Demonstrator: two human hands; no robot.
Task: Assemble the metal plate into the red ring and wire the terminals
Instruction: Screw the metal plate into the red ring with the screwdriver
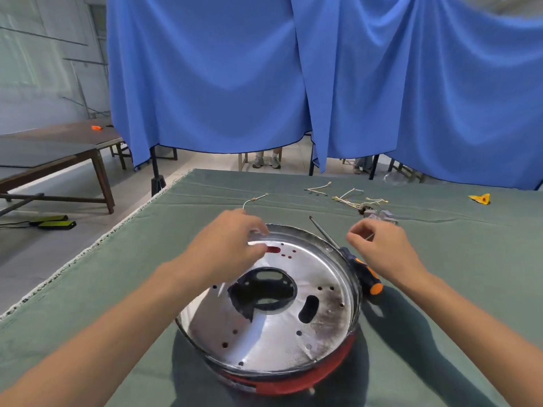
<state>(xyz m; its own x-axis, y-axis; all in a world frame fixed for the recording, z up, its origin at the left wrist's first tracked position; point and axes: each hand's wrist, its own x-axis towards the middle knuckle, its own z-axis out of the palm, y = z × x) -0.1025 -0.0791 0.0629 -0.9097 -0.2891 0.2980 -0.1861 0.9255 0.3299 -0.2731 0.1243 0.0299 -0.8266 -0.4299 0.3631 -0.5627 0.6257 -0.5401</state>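
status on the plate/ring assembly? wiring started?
Done: metal plate sits in the red ring. In hand: left hand at the plate's far rim; right hand pinches something small and pale. Left: wiring; loose wires lie on the cloth, screwdriver unused beside the plate.

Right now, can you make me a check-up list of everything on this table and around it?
Surface: green cloth-covered table, wrinkled.
Job's things: round shiny metal plate sits in the red ring; loose white terminal wires lie behind it.
Clutter: orange-and-black-handled screwdriver beside the plate; crumpled yellow scrap at far right.
Grippers: left hand rests on the plate's far rim; right hand, fingers pinching something small.
Cables: black cables on the floor at left.
Surroundings: blue hanging curtain, brown wooden benches.
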